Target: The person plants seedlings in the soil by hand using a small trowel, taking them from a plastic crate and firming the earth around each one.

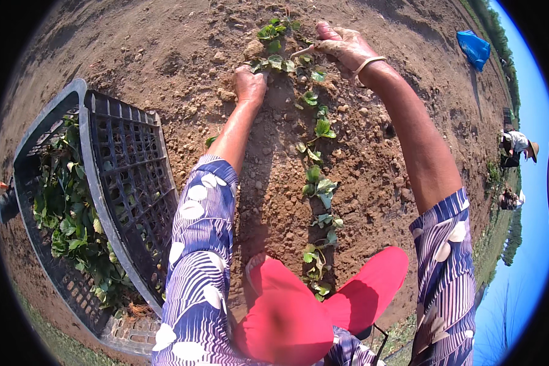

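Observation:
My left hand (250, 87), its fingers closed, is low at the soil beside the leaves of a small seedling (274, 63); whether it grips a stem is hidden. Across the row, my right hand (343, 48) is raised over the ground with a thin, light-brown pointed stick or tool (302, 51) between its fingers. A band circles that wrist. Young leafy plants (324, 129) run in a line through the loose soil from my hands down to my knees.
A black plastic crate (89, 151) filled with leafy seedlings (75, 228) stands at left. Clods (254, 49) lie by the row. Far right are a blue bag (474, 49), a person in a straw hat (518, 144) and another person, partly visible (512, 200).

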The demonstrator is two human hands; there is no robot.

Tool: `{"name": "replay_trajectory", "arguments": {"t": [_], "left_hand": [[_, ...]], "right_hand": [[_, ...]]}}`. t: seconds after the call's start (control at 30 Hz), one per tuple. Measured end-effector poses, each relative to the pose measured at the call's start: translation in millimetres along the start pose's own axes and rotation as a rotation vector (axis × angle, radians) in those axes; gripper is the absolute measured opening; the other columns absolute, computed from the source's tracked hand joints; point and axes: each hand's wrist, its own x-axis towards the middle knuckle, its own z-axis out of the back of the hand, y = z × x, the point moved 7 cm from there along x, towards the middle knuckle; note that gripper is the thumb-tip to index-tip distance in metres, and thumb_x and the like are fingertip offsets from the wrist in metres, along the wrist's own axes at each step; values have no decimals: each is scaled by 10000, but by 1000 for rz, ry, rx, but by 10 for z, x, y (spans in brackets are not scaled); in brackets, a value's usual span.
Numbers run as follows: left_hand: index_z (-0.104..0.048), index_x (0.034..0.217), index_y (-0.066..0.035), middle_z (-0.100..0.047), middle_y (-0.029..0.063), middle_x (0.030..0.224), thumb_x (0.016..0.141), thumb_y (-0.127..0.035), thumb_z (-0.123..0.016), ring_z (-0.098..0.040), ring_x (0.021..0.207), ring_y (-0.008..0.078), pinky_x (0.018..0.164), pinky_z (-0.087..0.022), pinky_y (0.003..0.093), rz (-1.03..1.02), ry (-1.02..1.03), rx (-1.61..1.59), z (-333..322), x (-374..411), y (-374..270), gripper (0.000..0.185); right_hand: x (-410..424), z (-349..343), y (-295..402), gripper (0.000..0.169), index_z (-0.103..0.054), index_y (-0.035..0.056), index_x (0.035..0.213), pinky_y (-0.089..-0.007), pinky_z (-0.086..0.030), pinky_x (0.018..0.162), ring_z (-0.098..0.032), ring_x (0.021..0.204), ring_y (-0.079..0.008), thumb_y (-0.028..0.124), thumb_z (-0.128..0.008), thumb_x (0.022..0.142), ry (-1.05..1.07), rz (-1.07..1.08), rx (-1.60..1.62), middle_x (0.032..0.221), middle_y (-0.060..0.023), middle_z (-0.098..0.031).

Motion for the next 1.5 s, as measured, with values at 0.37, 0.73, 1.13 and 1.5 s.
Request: {"name": "replay_trajectory", "arguments": {"t": [0.37,0.73,1.13,1.5], "left_hand": [[-653,858,-84,-655,196,941,719,-109,-608,-626,912,401,811,-502,444,-81,199,698,-353,105,-578,148],[-677,986,-147,-667,145,994,716,-146,-681,-636,934,347,817,-513,415,-257,362,892,-526,157,-616,270],[-668,867,-86,-667,162,909,729,-81,-563,-644,889,345,744,-514,445,-594,524,1097,-656,189,-788,174],[-646,948,-74,-642,169,1019,765,-49,-546,-614,967,363,797,-500,451,-482,512,1018,-615,147,-719,210]], "right_hand": [[-2353,1718,-1766,295,-625,118,938,-194,-210,405,-301,459,0,407,-566,925,-173,-414,108,637,90,-522],[-2443,1641,-2106,309,-604,35,1058,-168,-276,481,-380,550,-6,300,-618,900,-195,-497,365,825,26,-616],[-1542,525,-444,374,-622,24,980,-192,-277,416,-353,486,-11,388,-591,897,30,-271,485,730,19,-591],[-1222,120,-123,317,-554,-29,1109,-248,-451,833,-588,936,-103,207,-573,898,15,-30,300,962,-67,-678]]}}
